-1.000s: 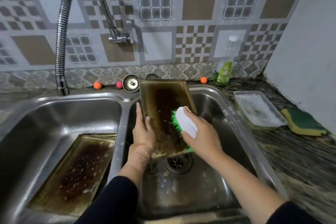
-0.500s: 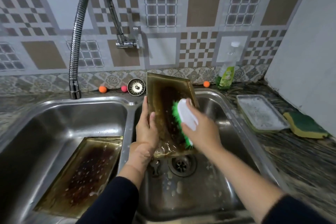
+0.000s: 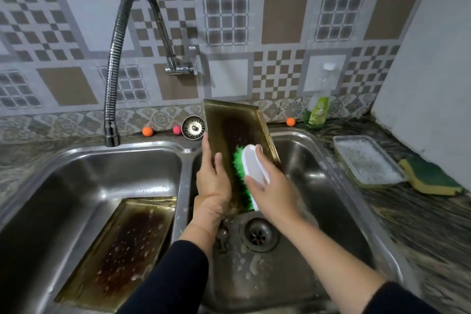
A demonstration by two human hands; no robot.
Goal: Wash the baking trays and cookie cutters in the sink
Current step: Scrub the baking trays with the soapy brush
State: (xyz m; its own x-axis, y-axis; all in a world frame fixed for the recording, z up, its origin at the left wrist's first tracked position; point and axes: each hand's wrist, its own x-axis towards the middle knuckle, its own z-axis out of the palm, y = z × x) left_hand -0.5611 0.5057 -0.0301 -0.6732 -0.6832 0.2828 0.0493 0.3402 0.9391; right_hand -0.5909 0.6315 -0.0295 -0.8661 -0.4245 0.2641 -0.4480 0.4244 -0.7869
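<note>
- Since a second ago, scrub brush (image 3: 251,176) has slid up the baking tray (image 3: 235,140); right hand (image 3: 274,192) grasps it.
- Left hand (image 3: 212,181) clasps the tray's 9 o'clock edge, propped over the right sink basin (image 3: 318,178).
- Stiff, wet metal, likely slippery; hold by rims.

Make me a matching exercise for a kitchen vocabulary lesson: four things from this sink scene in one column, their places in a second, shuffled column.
Things
1. scrub brush
2. second baking tray
3. sponge
4. soap bottle

Places
A. lying in the left basin
B. on the counter, right of the white tray
C. in the right hand, against the tray held upright
D. standing by the tiled wall behind the right basin

Pairs: 1-C, 2-A, 3-B, 4-D
</note>
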